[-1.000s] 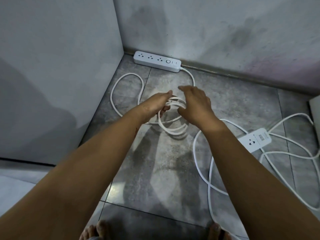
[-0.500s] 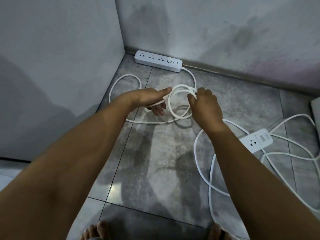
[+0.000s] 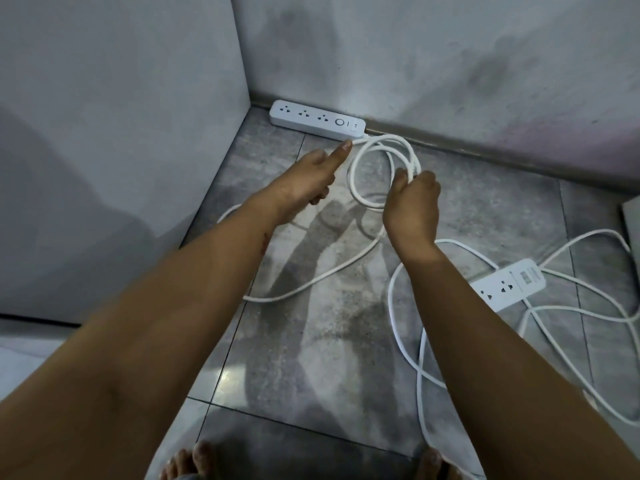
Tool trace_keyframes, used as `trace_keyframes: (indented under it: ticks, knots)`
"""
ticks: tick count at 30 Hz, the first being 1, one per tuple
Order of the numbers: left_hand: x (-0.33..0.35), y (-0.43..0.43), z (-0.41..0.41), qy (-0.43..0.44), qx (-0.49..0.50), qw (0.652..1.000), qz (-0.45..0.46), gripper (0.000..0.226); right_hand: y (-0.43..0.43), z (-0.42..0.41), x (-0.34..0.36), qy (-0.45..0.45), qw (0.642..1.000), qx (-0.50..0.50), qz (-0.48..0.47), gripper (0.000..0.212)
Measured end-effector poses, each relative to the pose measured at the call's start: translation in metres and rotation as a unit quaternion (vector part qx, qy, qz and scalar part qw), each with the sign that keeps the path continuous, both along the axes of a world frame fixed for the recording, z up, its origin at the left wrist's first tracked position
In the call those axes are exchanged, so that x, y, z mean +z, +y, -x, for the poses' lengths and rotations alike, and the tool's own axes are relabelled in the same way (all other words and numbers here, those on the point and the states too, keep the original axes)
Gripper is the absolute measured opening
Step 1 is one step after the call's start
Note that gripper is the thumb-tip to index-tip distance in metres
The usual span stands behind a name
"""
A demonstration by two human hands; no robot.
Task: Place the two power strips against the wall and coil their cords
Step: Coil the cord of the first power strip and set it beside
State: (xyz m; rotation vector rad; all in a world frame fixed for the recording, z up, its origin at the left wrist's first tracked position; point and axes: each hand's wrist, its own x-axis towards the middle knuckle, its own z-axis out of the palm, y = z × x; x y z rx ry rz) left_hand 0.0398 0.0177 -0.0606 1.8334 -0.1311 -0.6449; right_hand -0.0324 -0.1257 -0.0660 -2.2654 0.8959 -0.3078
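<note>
From the head view, the right grip (image 3: 412, 206) was clenched around the coiled cord (image 3: 352, 169), pinching its loops at their right side, so the coil stood up from the floor (image 3: 311, 341) just left of and beyond it. The left grip (image 3: 304, 181) lay just left of the coil, index finger straight toward it; whether it grasped anything I cannot tell. The first power strip (image 3: 317, 120) sat beyond both grips, against the wall (image 3: 415, 64). The second power strip (image 3: 509, 289) lay nearer, right of the right grip, amid its loose cord (image 3: 571, 310).
</note>
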Motion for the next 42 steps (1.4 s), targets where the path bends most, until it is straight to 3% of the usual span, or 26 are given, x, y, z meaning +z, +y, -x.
trace_keyframes:
  ticks: [7, 12, 15, 20, 22, 26, 29, 32, 36, 42]
  knots:
    - [0.006, -0.017, 0.010, 0.080, -0.007, 0.992, 0.094, 0.053, 0.010, -0.002, -0.003, -0.010, 0.999, -0.026, -0.039, 0.045]
    - [0.004, -0.020, 0.009, 0.171, 0.055, 0.955, 0.238, 0.042, 0.013, 0.001, -0.011, 0.012, 0.998, -0.007, -0.064, 0.042]
    - [0.004, -0.020, 0.008, 0.160, 0.071, 0.957, 0.229, 0.041, 0.015, 0.004, -0.012, 0.011, 0.993, 0.012, -0.119, 0.037]
    - [0.003, -0.014, 0.000, 0.147, 0.058, 0.971, 0.182, 0.031, 0.007, 0.003, -0.010, -0.064, 0.963, 0.032, -0.258, 0.023]
    - [0.004, -0.012, -0.002, 0.143, 0.039, 0.976, 0.160, 0.021, 0.004, 0.002, -0.008, -0.065, 0.966, 0.066, -0.242, 0.016]
    - [0.003, -0.009, -0.003, 0.121, -0.019, 0.987, 0.102, 0.023, 0.002, -0.001, -0.006, -0.043, 0.977, 0.117, -0.174, 0.016]
    - [0.003, -0.008, -0.003, 0.127, -0.029, 0.984, 0.118, 0.018, -0.002, -0.003, -0.007, -0.027, 0.979, 0.132, -0.153, 0.018]
    - [0.006, -0.003, -0.004, 0.153, -0.063, 0.980, 0.109, 0.036, -0.008, -0.003, -0.009, -0.028, 0.978, 0.119, -0.167, 0.013]
    - [0.005, 0.006, -0.003, 0.150, -0.144, 0.978, 0.007, 0.048, -0.010, -0.004, -0.014, -0.025, 0.979, 0.074, -0.189, 0.022]
    - [-0.001, 0.000, 0.005, 0.233, -0.023, 0.953, 0.194, 0.038, -0.007, -0.007, -0.012, -0.033, 0.960, 0.067, -0.270, 0.018]
